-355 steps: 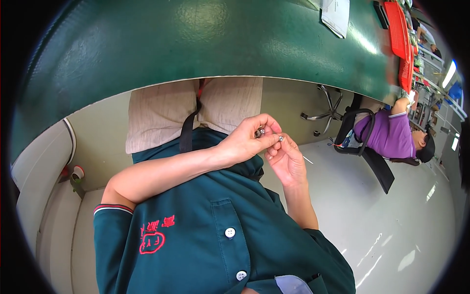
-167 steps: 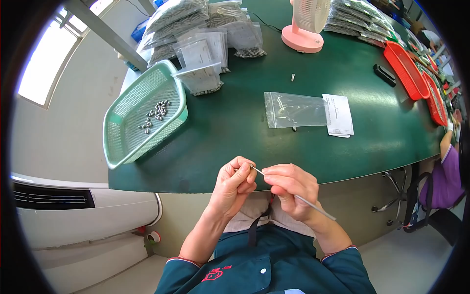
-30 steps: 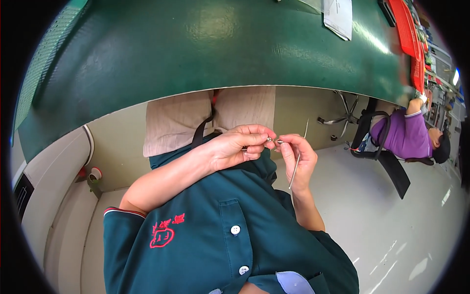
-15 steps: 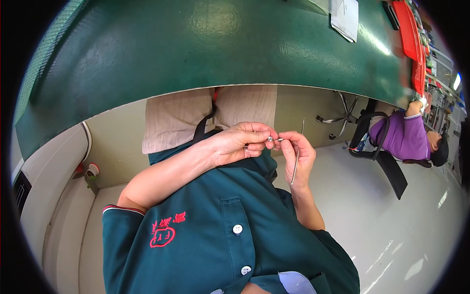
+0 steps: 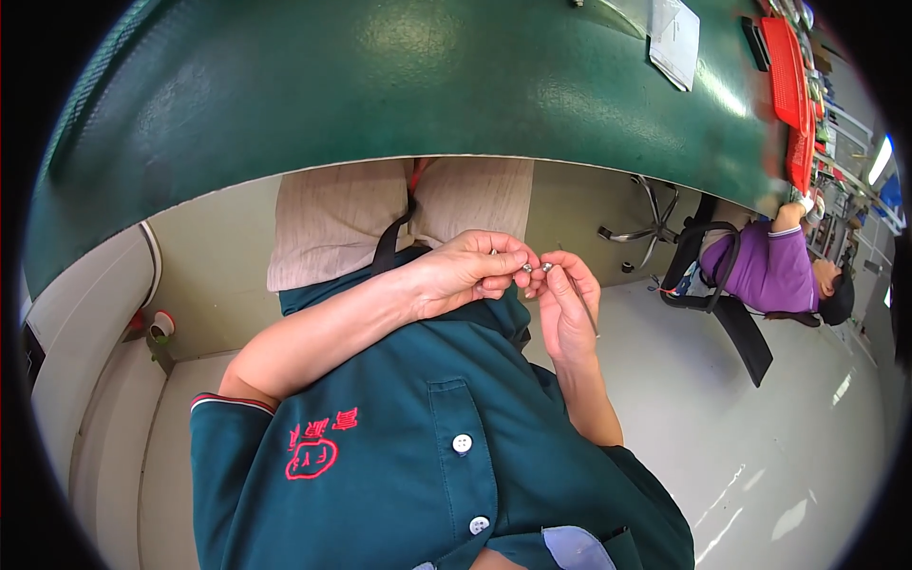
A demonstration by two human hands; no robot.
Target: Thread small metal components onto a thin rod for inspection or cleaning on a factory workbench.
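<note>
Above my lap, my left hand is closed, with a small shiny metal piece pinched between its thumb and fingertip. Right beside it, my right hand pinches a second small metal piece. A slight gap shows between the two pieces, whose exact kind is too small to make out. A thin metal rod also rests in my right hand, passing behind the thumb, and its lower end sticks out beside the palm. The other left fingers curl inward and hide what may lie in that palm.
The green table spans the top, its edge beyond my knees. On it lie a white paper and red baskets at the right. A co-worker in a purple shirt sits at the far right by a black chair.
The two metal pieces, touching or nearly so before, now show a small gap. The rod in my right hand has swung, its lower end moving right. The view has shifted slightly.
</note>
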